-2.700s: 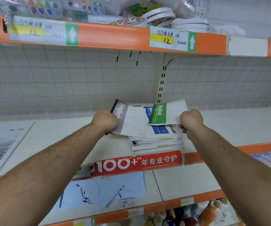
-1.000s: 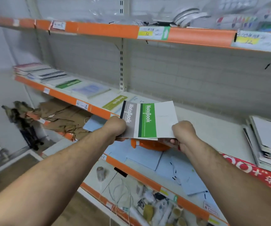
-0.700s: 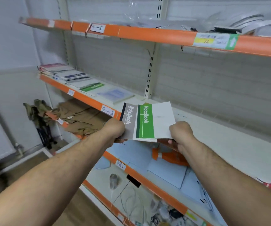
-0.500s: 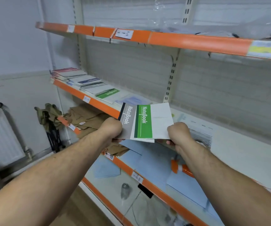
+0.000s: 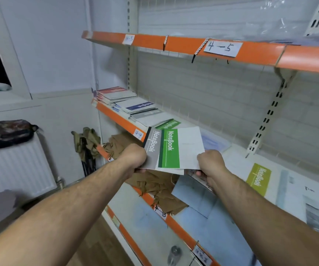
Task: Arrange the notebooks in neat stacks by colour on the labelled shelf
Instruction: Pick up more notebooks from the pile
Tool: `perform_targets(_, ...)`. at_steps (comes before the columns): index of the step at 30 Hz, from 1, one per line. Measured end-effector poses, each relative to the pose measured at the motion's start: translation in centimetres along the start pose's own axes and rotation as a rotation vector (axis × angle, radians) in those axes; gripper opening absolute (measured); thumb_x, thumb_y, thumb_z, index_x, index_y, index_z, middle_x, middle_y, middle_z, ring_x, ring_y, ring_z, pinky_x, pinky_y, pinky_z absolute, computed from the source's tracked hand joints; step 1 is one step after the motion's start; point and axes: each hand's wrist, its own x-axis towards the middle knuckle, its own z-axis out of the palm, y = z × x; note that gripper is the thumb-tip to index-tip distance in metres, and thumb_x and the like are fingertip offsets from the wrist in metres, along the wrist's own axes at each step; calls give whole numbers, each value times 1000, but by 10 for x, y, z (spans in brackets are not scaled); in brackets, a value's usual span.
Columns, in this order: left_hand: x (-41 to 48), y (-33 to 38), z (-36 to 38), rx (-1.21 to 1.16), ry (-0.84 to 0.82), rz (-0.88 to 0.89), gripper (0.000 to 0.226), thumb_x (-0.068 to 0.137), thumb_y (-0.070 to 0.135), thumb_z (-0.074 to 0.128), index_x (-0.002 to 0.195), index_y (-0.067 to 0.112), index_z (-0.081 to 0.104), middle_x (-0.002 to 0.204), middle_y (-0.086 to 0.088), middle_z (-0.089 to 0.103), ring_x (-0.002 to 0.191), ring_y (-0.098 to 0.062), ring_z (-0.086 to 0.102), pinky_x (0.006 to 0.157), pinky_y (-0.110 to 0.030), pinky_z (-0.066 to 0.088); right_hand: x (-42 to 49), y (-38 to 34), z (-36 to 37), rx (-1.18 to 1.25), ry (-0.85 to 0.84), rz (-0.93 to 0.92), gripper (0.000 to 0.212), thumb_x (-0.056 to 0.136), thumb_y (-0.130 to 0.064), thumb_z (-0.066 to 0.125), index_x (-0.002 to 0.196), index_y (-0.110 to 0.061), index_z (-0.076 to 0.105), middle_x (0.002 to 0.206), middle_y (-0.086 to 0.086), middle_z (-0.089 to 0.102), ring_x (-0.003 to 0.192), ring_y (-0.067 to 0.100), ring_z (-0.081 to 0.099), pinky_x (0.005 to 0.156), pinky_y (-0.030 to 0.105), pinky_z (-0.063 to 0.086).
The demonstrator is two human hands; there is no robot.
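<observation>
My left hand (image 5: 133, 157) grips the lower left corner of a grey-banded notebook (image 5: 153, 148). My right hand (image 5: 211, 163) grips the lower right corner of a green-banded notebook (image 5: 179, 148), which overlaps the grey one. Both notebooks are held in the air in front of the middle shelf (image 5: 116, 117). On that shelf, from the far left, lie a red-topped stack (image 5: 114, 94), a blue-banded stack (image 5: 137, 107), a grey stack (image 5: 149, 116), a green notebook (image 5: 169, 123) and a pale blue one (image 5: 212, 142). An olive-green notebook (image 5: 258, 178) lies to the right.
An upper orange shelf edge carries a handwritten label "4-5" (image 5: 222, 48). Brown paper bags (image 5: 154, 186) fill the shelf below, next to light blue sheets (image 5: 202, 206). At the left stand a white radiator (image 5: 16, 167) with a dark bag (image 5: 7, 132) on it.
The view has swung left from the mixed pile to the shelf's sorted stacks. Both hands kept their hold, and the green notebook now overlaps the grey one near the left stacks.
</observation>
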Motion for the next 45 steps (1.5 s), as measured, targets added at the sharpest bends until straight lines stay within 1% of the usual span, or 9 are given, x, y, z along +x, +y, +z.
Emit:
perform_targets(7, 82, 29, -3, 23, 45, 12, 25, 97, -3, 35, 82, 12, 49, 77, -9, 52, 55, -21, 52, 35, -21, 40, 78, -35, 32, -18, -27, -24, 20, 90, 3, 39, 76, -4, 52, 62, 13, 52, 29, 18, 42, 32, 12, 25)
perform_targets(15, 171, 42, -3, 46, -16, -7, 22, 90, -3, 37, 96, 2, 58, 81, -18, 62, 58, -29, 60, 48, -30, 51, 143, -53, 62, -5, -30, 8, 21, 88, 3, 36, 84, -3, 55, 75, 14, 60, 48, 24, 45, 42, 24, 32)
perform_targets(18, 203, 49, -7, 87, -35, 13, 23, 90, -4, 37, 97, 0, 59, 81, -21, 63, 54, -29, 59, 42, -27, 46, 160, -60, 75, -3, -5, 22, 22, 88, 3, 37, 90, -1, 58, 77, 15, 60, 48, 23, 46, 42, 22, 32)
perform_targets(24, 266, 63, -23, 165, -116, 56, 22, 94, -1, 34, 98, 0, 56, 69, -16, 60, 40, -21, 54, 37, -23, 39, 185, -79, 107, -32, 86, 9, 21, 88, 4, 35, 76, -3, 51, 62, 14, 51, 41, 23, 42, 40, 19, 31)
perform_targets(28, 317, 77, -35, 334, -134, 156, 23, 96, 1, 38, 82, 5, 55, 72, -12, 56, 50, -19, 51, 41, -27, 39, 202, -90, 131, -73, 167, 33, 20, 90, 4, 36, 76, -1, 50, 60, 18, 51, 26, 19, 43, 33, 14, 31)
perform_targets(33, 361, 88, -43, 599, -198, 236, 31, 96, -5, 39, 68, 6, 45, 66, -9, 48, 51, -17, 46, 34, -23, 35, 224, -89, 161, -53, 273, 82, 18, 85, 4, 38, 76, 1, 52, 59, 18, 56, 43, 29, 53, 43, 31, 41)
perform_targets(37, 389, 88, -51, 690, -184, 338, 11, 98, 8, 48, 90, 2, 53, 90, -11, 59, 74, -22, 54, 61, -27, 44, 228, -92, 179, -39, 341, 121, 18, 86, 4, 38, 76, 0, 53, 59, 16, 55, 45, 28, 53, 45, 31, 40)
perform_targets(40, 403, 86, -57, 727, -201, 503, 31, 94, 9, 54, 125, 9, 52, 118, -12, 62, 96, -28, 57, 71, -32, 43, 228, -93, 190, 2, 391, 147, 17, 86, 5, 40, 77, -1, 52, 65, 15, 54, 44, 28, 52, 43, 29, 39)
perform_targets(45, 413, 81, -55, 988, -215, 710, 29, 89, 13, 58, 118, 13, 53, 103, -7, 59, 85, -21, 50, 66, -32, 42, 226, -87, 202, 36, 434, 176, 16, 86, 4, 41, 79, -5, 52, 65, 13, 54, 52, 30, 53, 50, 32, 40)
